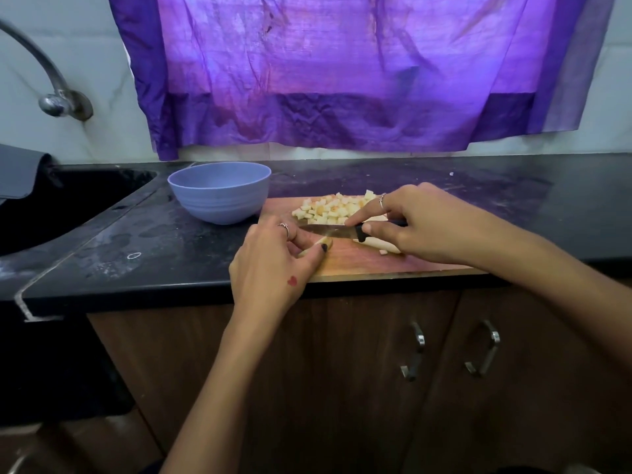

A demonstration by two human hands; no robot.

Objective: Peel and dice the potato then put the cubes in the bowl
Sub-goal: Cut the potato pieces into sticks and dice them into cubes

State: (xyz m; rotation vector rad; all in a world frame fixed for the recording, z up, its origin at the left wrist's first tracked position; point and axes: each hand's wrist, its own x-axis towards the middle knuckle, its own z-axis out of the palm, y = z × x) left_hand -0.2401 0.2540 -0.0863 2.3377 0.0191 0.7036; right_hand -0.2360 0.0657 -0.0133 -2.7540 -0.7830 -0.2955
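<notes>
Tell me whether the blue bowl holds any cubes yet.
Cannot tell: the bowl stands upright, its inside hidden; cubes lie piled on the board.

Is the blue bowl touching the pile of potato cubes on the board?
Apart. The head view shows the bowl on the dark counter, left of the cutting board, with bare board showing between it and the cubes.

A pale lavender-blue bowl point(219, 191) with faint ribbed bands sits on a black countertop point(478, 200) smeared with whitish marks. The cutting board point(359, 261) is reddish-brown wood. Potato cubes point(330, 210) are pale yellow. The knife point(345, 231) has a silver blade and black handle. The left hand point(273, 261) shows a dark-painted thumbnail and a small red mark. A purple cloth point(342, 70) hangs behind, darker violet along its edges.
</notes>
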